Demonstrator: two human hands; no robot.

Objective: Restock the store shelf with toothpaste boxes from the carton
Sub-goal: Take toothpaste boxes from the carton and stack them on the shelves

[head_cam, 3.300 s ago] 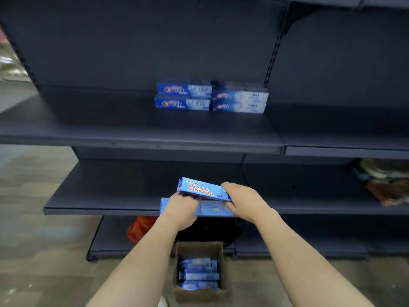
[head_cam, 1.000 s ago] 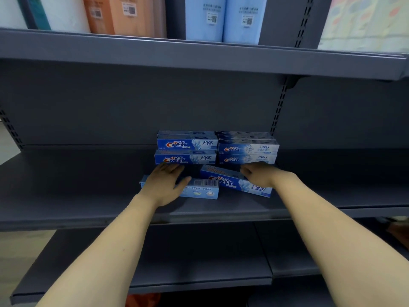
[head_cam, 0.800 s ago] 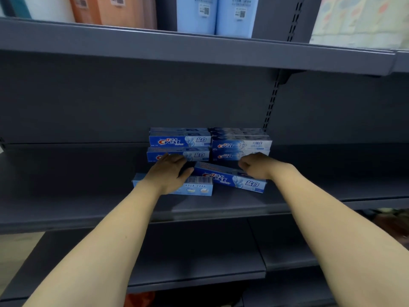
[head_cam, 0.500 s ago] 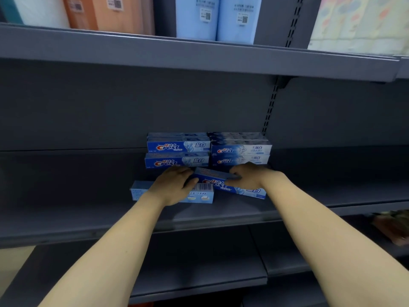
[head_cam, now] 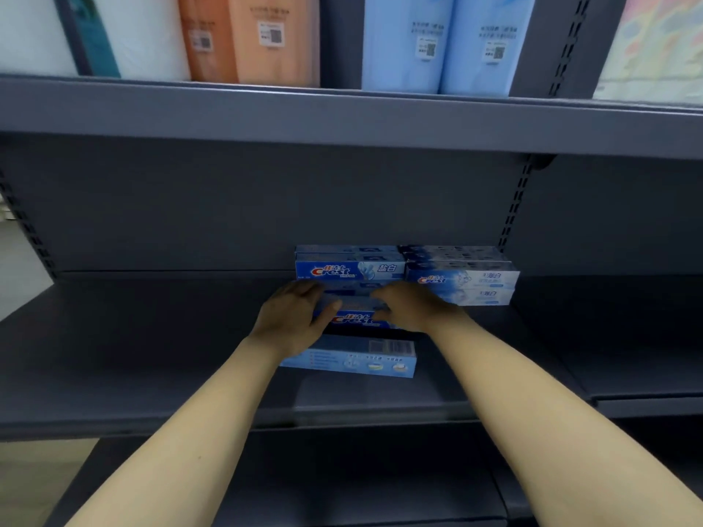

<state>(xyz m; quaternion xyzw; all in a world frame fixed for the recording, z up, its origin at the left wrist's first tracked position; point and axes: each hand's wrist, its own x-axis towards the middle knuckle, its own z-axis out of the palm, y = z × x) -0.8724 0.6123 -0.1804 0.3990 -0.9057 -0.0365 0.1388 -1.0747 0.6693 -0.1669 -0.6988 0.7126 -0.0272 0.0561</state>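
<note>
Head view takes in the dark grey metal shelf (head_cam: 152, 355), matte and flat, running left to right with a slotted upright at its far right corner. On the shelf above stand tall soft packs (head_cam: 407, 43) in white, orange and pale blue, their tops cut off by the frame's edge. At the far middle of my shelf sit the stacked toothpaste boxes (head_cam: 350, 268), glossy blue cardboard, and just to their right the paler stack (head_cam: 462, 281); all lie flat with their long axes left to right and their printed fronts facing me. How many layers each stack has I cannot tell, since my hands cover the lower ones. Between my hands is the toothpaste box (head_cam: 352, 317), a long blue carton held level just in front of the left stack, long axis left to right, logo side facing me, both ends hidden. My left hand (head_cam: 293, 317) wraps its left end, fingers over the top and thumb across the front; my right hand (head_cam: 411, 306) curls over its right end. Nearer me a second box (head_cam: 365, 359) lies flat on the shelf, pale back panel with a barcode facing up and towards me, its left end hidden by my left wrist.
</note>
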